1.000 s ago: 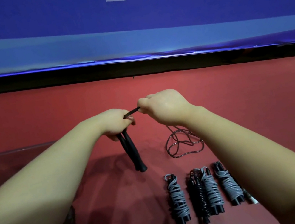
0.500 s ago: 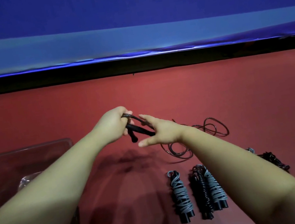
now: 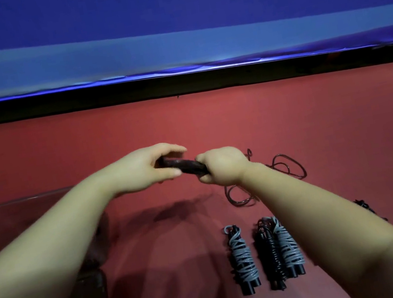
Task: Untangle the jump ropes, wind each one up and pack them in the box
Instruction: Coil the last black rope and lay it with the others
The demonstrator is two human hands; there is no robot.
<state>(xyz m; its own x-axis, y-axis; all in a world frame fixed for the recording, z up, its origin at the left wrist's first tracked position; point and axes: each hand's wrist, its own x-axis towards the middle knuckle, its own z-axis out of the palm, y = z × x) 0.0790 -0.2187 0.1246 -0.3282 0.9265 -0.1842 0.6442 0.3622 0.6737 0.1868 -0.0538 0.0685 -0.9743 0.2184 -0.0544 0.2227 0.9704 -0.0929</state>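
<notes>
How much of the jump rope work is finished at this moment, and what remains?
Done: three wound ropes lie on the red floor. In hand: the left hand and right hand grip a pair of black handles; the loose cord beside them is not yet wound. Left: winding it, then packing, since the wound ropes lie outside the clear box.

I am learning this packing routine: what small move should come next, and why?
Probably the right hand should begin winding the loose rope around the black handles: the left hand grips them too, and the rope lies unwound on the floor.
</notes>
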